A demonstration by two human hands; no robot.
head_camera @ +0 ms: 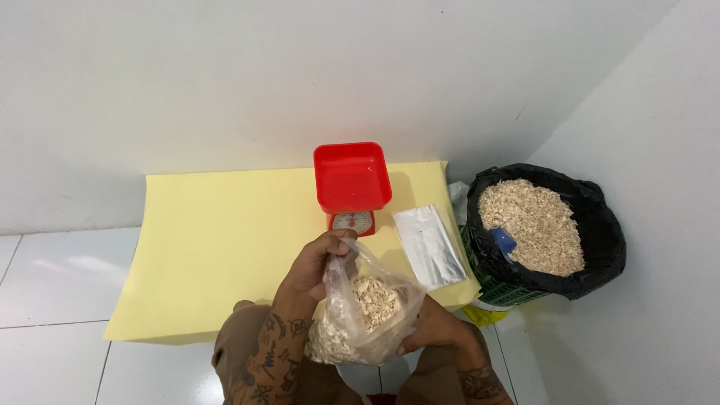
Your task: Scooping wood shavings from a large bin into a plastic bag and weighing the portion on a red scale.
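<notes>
Low in the middle of the frame there's a clear plastic bag (360, 315) stuffed with pale chips, held between both hands; the left hand (319, 266) has its grip pinched on the bag's top edge, fingers curled over the mouth; the right hand (435, 330) cups the bag's lower right side, grip wrapped against the plastic from underneath. Just above the bag, dead centre, sits a small red scale (352, 184) with a square red tray and a round dial facing the camera; it stands on a pale yellow sheet (225, 240) spread over the white tiled floor (52, 277). To the right of the scale a flat silver pouch (430, 246) lies on the sheet; further right, against the wall, a basket lined with a black bag (600, 232) holds a heap of the same pale chips, with a blue scoop (504, 241) stuck in at its left edge.
</notes>
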